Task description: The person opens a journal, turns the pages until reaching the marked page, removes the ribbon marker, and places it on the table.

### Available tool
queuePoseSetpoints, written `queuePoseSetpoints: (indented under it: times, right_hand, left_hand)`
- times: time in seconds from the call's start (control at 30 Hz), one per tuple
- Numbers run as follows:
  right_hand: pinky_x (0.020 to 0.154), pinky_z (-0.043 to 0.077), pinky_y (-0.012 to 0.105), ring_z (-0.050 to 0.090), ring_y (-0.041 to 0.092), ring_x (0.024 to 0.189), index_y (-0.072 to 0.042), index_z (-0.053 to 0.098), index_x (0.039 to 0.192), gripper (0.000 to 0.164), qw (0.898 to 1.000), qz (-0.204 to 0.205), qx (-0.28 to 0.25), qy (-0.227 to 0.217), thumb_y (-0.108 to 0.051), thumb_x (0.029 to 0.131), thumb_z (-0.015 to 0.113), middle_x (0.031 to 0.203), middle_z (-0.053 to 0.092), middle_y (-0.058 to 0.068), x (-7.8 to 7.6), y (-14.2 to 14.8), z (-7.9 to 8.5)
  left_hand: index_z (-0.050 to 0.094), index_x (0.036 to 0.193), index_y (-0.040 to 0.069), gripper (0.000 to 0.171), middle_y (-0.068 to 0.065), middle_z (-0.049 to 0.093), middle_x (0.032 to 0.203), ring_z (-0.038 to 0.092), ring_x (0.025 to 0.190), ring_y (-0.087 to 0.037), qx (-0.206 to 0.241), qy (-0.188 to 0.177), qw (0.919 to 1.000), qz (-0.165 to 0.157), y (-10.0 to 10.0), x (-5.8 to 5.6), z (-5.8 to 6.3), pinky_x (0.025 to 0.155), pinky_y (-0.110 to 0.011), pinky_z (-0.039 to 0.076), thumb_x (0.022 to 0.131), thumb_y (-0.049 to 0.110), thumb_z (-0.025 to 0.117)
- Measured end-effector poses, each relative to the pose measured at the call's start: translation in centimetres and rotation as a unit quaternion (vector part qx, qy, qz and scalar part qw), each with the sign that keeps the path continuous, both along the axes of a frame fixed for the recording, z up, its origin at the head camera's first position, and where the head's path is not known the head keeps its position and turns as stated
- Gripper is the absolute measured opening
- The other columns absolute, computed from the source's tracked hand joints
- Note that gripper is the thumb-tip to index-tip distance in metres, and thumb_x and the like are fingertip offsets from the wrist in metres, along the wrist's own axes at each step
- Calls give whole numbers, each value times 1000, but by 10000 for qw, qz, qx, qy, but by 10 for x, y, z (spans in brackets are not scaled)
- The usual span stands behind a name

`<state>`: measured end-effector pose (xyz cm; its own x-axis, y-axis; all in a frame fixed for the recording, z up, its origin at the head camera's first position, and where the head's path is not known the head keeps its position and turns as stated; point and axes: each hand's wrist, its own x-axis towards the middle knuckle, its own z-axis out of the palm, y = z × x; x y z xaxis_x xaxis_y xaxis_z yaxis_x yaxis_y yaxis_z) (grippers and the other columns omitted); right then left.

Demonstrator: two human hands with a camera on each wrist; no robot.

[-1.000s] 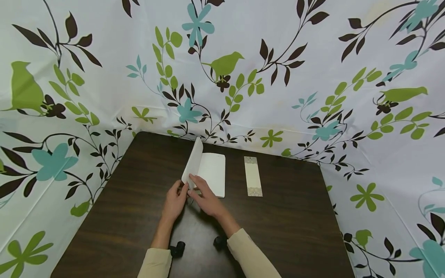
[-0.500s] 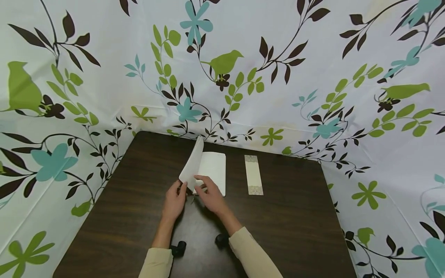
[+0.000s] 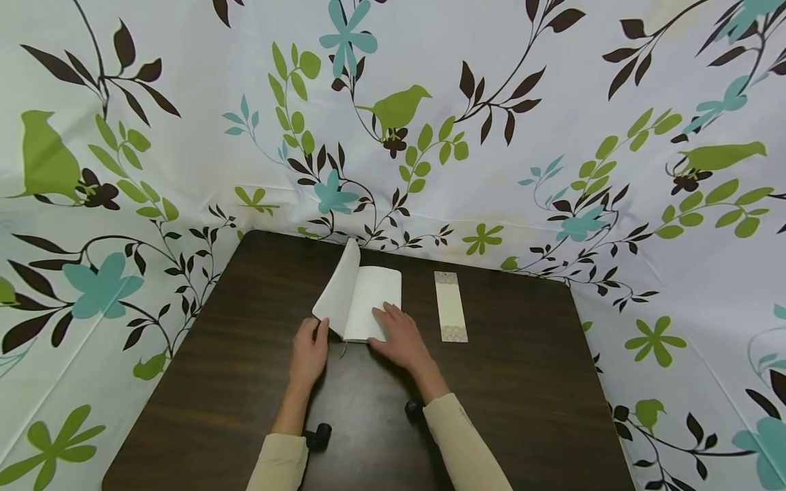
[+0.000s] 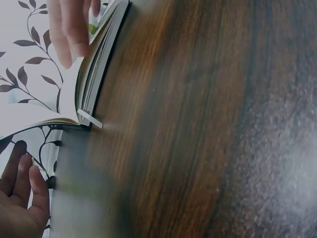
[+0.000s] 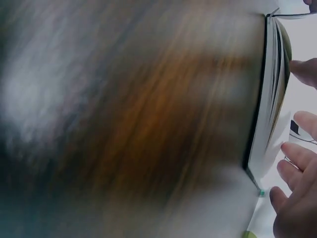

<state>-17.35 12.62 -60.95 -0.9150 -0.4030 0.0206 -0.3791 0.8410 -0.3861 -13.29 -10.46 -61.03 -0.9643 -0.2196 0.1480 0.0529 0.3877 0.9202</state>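
Note:
An open notebook (image 3: 372, 293) with blank white pages lies toward the back of the table. Its left side (image 3: 339, 290) is tilted up off the table, and my left hand (image 3: 310, 351) holds the near lower corner, thumb on the page and fingers behind the dark cover. My right hand (image 3: 402, 337) rests on the lower part of the right page with fingers spread. In the right wrist view, that hand's fingers (image 5: 297, 157) reach over the page stack. A thin ribbon (image 4: 90, 119) sticks out at the bottom of the spine.
Right of the notebook lies a long cream strip (image 3: 451, 307) with patterned ends. The dark wood table (image 3: 522, 382) meets a hanging cloth (image 3: 491, 41) printed with birds and leaves at its back and sides.
My right hand has let go of the raised leaf and moved right onto the right page. The left side leans a little further left, still held by my left hand.

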Motion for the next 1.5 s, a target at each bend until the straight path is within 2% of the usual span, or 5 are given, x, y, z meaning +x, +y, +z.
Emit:
queuePoseSetpoints:
  times: [0.7,0.9,1.17,1.4,1.5]
  right_hand:
    - [110,38,46,44,19,140,-19,57,139,40,9966,249,-697,-365,-29,101,57,151,48,-3,5,13,3]
    - [107,40,46,42,24,140,-17,56,138,41,9976,152,-592,314,-15,97,57,151,46,5,6,12,-3]
    - [105,41,55,36,31,144,-12,39,152,75,9833,-627,-1325,1077,-15,86,74,161,30,12,-5,11,-1]
    - [88,49,47,58,27,114,-18,22,159,90,9672,-1411,-2075,383,-43,89,72,141,55,8,-11,-1,4]
    - [96,47,48,55,27,124,-23,29,157,78,9629,-1330,-2348,-66,-42,92,68,144,54,7,-6,-9,8]
  left_hand:
    - [51,80,7,32,-11,55,103,43,90,-21,186,279,9994,-20,1,-2,0,79,-37,32,105,27,53]
    - [51,78,7,32,-11,55,104,43,90,-22,217,307,9993,-1,1,-1,-1,79,-38,32,105,25,54]
    - [50,76,7,33,-12,55,103,43,91,-23,230,327,9992,30,1,-3,-1,79,-38,32,104,23,55]
    - [52,76,6,33,-14,57,104,48,96,-27,170,335,9993,44,2,-5,3,83,-39,35,104,22,56]
    - [52,76,6,33,-14,57,106,49,97,-27,183,261,9995,56,2,-4,2,83,-39,35,104,24,56]
